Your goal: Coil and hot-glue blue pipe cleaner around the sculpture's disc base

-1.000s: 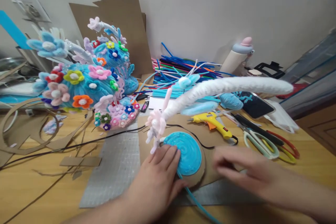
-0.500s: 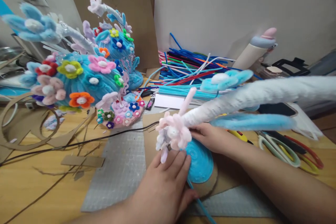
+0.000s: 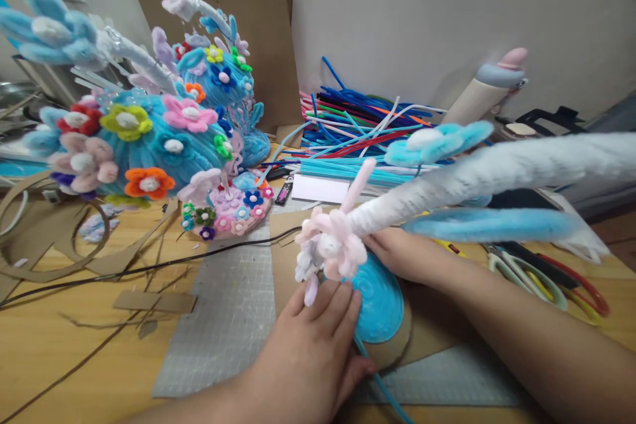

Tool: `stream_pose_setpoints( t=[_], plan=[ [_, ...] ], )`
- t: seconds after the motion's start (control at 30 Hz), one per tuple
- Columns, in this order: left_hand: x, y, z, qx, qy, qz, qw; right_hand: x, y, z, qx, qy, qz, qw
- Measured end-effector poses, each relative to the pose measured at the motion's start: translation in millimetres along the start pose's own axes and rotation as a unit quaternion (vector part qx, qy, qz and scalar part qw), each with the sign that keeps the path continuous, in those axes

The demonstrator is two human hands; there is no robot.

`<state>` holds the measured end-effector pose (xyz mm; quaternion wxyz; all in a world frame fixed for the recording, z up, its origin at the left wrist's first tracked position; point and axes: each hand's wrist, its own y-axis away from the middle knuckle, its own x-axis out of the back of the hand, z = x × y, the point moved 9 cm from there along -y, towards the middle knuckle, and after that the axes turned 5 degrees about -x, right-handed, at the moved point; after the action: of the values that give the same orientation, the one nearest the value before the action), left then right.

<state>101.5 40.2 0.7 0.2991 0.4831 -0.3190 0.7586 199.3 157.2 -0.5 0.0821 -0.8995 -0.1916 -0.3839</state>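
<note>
A base (image 3: 380, 308) of tightly coiled blue pipe cleaner lies on brown cardboard. My left hand (image 3: 318, 338) is closed on its near left side, fingers together over the coil and thumb bent below. From beside that thumb a loose blue pipe cleaner (image 3: 385, 394) trails toward me. At the far edge of the coil rests my right hand (image 3: 405, 253); its fingertips are hidden behind a pale pink pipe-cleaner flower (image 3: 330, 245). This flower tops a thick white-wrapped stem (image 3: 487, 172), which crosses above my right hand and carries a blue flower (image 3: 432, 141) and a long blue petal (image 3: 489, 224).
Finished flower-covered blue decorations (image 3: 163, 146) stand at left. Behind lies a heap of coloured pipe cleaners (image 3: 358, 126). Scissors (image 3: 531, 278) and a bottle (image 3: 484, 83) are at right. A black cable (image 3: 163, 262) crosses the grey cutting mat (image 3: 218, 318); cardboard scraps (image 3: 154, 301) lie nearby.
The view has shifted slightly, so the decorations at left sit a little further left and higher. The stem appears slightly raised. Both hands stay nearly in place on the base.
</note>
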Motion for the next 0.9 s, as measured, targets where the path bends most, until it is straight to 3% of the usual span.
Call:
stream_pose_setpoints(
  t=[0.23,0.37,0.5,0.63,0.8,0.9],
  plan=[
    [1.2,2,0,0.001,-0.012,0.012,1.000,33,17,16,-0.044,-0.023,0.074,0.996],
    [2.3,3,1,-0.004,-0.008,0.018,1.000,42,26,33,-0.103,-0.103,0.091,0.985],
    [2.3,3,2,-0.006,-0.030,0.026,0.999,19,31,48,-0.180,-0.253,0.063,0.949],
    [3.1,4,3,-0.008,-0.048,0.034,0.998,-13,26,48,-0.165,-0.430,-0.003,0.888],
    [12.0,3,4,-0.010,-0.010,0.057,0.998,-18,25,44,-0.184,-0.478,-0.023,0.859],
    [25.2,6,5,-0.017,0.067,0.122,0.990,-20,39,22,-0.223,-0.528,-0.035,0.819]
  ],
)
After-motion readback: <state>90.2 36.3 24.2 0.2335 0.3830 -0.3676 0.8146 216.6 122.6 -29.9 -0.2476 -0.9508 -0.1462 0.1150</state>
